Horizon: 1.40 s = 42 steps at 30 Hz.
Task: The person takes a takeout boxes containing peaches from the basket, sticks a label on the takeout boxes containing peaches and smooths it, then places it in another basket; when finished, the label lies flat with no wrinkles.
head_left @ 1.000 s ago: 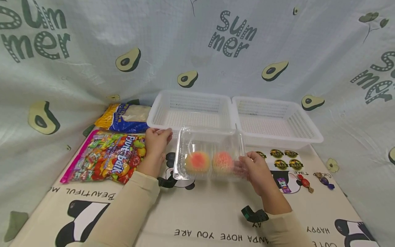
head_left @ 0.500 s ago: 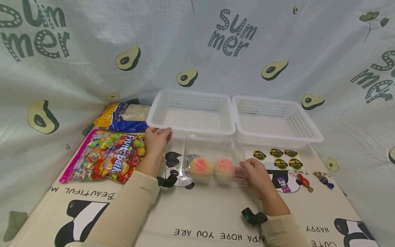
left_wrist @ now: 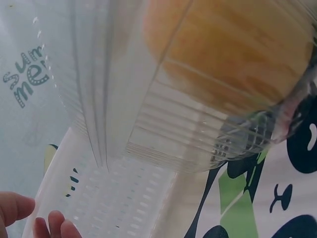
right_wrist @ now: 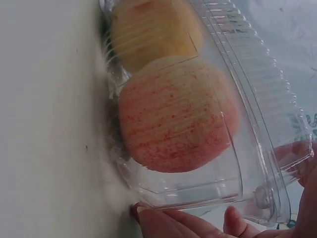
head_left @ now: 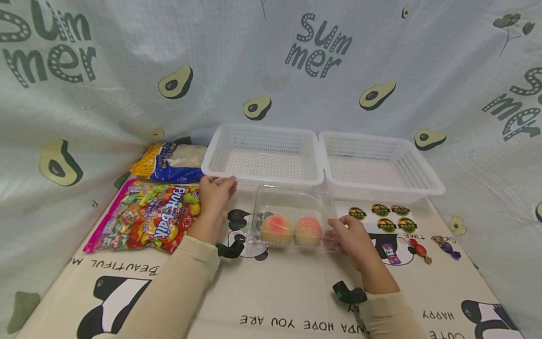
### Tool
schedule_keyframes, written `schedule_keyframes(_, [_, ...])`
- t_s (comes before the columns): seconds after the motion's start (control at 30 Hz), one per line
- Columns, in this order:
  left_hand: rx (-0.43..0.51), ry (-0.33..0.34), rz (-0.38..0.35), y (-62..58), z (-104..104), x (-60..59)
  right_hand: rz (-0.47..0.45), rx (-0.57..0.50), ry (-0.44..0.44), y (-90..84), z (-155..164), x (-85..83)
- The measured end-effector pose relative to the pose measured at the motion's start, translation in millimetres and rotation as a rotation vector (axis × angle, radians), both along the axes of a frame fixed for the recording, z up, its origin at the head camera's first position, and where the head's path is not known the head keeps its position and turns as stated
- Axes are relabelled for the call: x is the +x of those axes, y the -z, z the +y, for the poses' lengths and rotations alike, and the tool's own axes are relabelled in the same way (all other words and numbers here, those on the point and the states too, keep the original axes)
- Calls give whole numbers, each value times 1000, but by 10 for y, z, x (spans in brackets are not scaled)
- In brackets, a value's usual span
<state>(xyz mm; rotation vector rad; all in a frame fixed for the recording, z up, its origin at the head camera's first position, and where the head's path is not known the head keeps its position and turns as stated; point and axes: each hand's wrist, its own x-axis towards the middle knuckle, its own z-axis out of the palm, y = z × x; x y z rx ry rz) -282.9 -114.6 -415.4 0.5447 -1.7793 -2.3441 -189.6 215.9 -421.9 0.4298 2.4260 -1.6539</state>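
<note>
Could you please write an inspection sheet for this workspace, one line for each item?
Surface: panda-print mat.
Job's things: clear clamshell box with two peaches inside; two white baskets behind it.
Clutter: candy bag, blue-yellow bag, wrapped candies, round stickers.
Grippers: left hand rests at the left basket's rim; right hand grips the box's right end.
Cables: nothing seen.
Surroundings: avocado-print cloth behind and at both sides.

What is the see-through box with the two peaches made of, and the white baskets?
The clear ribbed clamshell box looks like thin glossy plastic: the peaches show through. The two white perforated baskets seem matte moulded plastic.
</note>
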Motion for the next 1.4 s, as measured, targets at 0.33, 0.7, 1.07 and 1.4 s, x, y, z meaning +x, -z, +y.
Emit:
schedule_keyframes(0.33, [-28, 32, -74, 20, 16, 51, -20, 48, -92, -54, 73, 63])
schedule_keyframes(0.7, [-308, 408, -117, -68, -62, 377, -6, 133, -199, -108, 335, -16])
schedule_keyframes(1.07, [-653, 612, 31, -63, -21, 744, 30, 282, -184, -136, 776, -330])
schedule_keyframes(1.4, [-872, 647, 135, -65, 164, 837, -27, 420, -129, -24, 1131, -567])
